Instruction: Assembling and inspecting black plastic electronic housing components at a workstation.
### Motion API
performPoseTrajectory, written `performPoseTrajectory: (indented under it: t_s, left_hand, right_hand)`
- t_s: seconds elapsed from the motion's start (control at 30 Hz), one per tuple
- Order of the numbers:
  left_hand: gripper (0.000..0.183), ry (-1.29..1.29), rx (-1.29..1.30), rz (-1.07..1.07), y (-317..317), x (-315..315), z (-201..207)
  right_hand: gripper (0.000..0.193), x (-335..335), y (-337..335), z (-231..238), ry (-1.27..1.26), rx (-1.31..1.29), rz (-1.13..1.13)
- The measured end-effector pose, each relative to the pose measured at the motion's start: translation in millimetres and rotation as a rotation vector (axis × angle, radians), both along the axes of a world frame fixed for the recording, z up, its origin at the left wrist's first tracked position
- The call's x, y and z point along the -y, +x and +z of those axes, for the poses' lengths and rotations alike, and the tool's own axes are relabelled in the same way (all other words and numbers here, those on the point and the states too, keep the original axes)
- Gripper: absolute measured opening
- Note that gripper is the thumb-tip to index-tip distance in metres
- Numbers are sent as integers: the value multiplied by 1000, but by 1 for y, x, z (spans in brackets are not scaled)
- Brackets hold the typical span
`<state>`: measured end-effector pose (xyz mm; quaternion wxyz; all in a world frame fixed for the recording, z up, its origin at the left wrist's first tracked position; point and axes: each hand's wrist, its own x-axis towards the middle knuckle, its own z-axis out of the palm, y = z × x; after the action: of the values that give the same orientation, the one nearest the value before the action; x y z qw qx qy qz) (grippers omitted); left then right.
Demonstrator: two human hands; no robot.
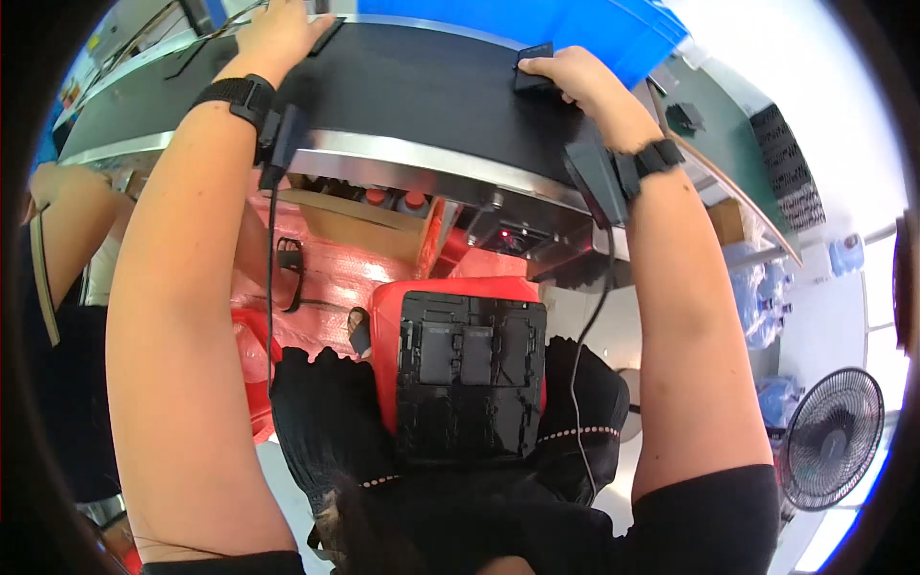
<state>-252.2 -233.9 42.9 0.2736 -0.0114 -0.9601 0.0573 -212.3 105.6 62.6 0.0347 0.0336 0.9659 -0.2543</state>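
Note:
My left hand [275, 40] reaches to the far edge of the black conveyor-like surface [422, 86]. Its thumb lies against a narrow black flat piece [327, 36], and its fingertips are partly cut off by the picture's top edge. Further right, my right hand [578, 77] grips a black, box-like flat piece [534, 69] between thumb and fingers, just over the same surface. Both wrists wear black straps with dark devices and cables. Between my legs sits a black moulded tray [470, 422] holding dark grey rectangular pieces [477, 355].
A blue crate [594, 29] stands behind the surface. Under its metal edge are a cardboard box [355, 222] and a control unit [513, 235]. To the right are a green-topped table [728, 144], water bottles and a black fan [834, 439]. Another person's arm [77, 230] shows at left.

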Motion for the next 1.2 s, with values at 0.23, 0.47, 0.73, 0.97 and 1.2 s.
performPoseTrajectory:
  t_s: [0.23, 0.47, 0.73, 0.97, 1.2]
  left_hand:
    - [38, -77, 30, -252, -68, 19, -30]
    - [34, 775, 512, -215, 59, -33, 1]
    - [24, 1601, 758, -252, 358, -125, -92]
    - [25, 1644, 771, 43, 450, -125, -178]
    - [45, 699, 671, -72, 439, -126, -171]
  right_hand:
    - [28, -44, 187, 14, -598, -28, 190]
    - [33, -43, 299, -117, -457, 518, 164]
    - [44, -45, 305, -195, 102, 196, 109]
    - [34, -17, 320, -181, 337, -322, 311]
    - [58, -23, 372, -198, 458, -270, 529]
